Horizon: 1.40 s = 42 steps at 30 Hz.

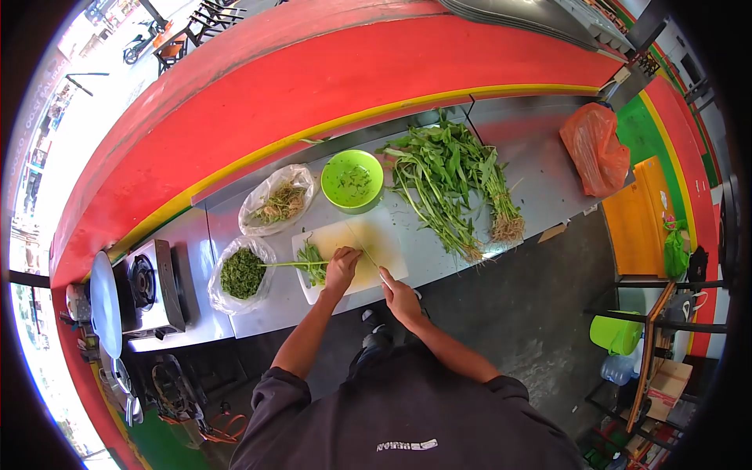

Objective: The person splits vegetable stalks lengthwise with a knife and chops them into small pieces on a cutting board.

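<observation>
My left hand [342,268] is closed over the white cutting board [392,237], beside a few green leaves and stalks [311,264]; what its fingers pinch is too small to name. In my right hand [402,298] is the handle of a knife [366,254], whose blade points up and left across the board. A green bowl [352,180] with some cut leaves inside stands behind the board. To the left are a plastic bag of chopped greens [244,273] and another bag with roots and stems [280,202]. Long leafy greens with roots [454,176] lie to the right.
A gas stove [149,286] is at the far left of the metal counter [540,157]. An orange-red plastic bag [595,149] sits at its right end. A red wall [352,70] runs behind. Shelves with a green container [615,334] stand at the lower right.
</observation>
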Motion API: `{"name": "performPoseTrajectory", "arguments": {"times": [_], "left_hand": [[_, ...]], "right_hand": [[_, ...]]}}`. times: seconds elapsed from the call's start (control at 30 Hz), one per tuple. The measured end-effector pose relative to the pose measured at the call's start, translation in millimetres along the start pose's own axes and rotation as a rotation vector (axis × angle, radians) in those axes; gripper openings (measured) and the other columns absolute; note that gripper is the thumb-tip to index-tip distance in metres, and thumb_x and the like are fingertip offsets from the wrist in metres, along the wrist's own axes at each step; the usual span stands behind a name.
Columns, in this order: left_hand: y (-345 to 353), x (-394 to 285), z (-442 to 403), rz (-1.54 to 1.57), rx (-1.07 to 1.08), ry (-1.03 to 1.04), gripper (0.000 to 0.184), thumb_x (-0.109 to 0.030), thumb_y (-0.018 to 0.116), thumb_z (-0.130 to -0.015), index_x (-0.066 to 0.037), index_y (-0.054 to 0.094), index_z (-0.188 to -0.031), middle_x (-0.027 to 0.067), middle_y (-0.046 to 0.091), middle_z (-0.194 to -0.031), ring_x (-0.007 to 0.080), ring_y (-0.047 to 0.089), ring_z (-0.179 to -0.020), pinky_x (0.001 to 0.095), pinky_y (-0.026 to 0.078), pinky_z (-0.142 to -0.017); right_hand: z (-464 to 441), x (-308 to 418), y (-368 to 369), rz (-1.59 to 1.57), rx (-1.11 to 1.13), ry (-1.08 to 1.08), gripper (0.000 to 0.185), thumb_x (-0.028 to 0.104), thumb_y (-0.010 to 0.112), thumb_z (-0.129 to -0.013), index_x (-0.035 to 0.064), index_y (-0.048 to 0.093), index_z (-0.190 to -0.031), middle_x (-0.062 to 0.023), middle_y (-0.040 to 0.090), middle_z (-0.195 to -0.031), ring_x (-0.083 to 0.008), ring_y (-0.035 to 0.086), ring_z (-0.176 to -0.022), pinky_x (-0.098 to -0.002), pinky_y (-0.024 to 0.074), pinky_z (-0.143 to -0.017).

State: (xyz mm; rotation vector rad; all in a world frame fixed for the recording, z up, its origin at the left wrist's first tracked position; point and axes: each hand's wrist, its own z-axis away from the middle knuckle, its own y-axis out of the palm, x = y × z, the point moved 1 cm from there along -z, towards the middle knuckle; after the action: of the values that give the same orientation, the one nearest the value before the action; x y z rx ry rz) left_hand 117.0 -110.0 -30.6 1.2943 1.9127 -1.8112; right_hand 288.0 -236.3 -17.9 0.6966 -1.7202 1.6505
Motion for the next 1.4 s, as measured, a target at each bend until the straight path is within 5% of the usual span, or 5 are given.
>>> {"name": "performPoseTrajectory", "arguments": {"times": [1.4], "left_hand": [[4.0, 0.5, -6.9, 0.042, -0.024, 0.006, 0.012, -0.006, 0.071, -0.087, -0.004, 0.075, -0.097, 0.0116, 0.069, -0.096, 0.0341, 0.065, -0.091, 0.0431, 0.053, -0.08]], "right_hand": [[3.1, -1.1, 4.7, 0.017, -0.032, -0.027, 0.047, 0.018, 0.057, -0.101, 0.0163, 0.045, -0.147, -0.0188, 0.064, -0.071, -0.0399, 0.066, -0.067, -0.0504, 0.0526, -0.062]]}}
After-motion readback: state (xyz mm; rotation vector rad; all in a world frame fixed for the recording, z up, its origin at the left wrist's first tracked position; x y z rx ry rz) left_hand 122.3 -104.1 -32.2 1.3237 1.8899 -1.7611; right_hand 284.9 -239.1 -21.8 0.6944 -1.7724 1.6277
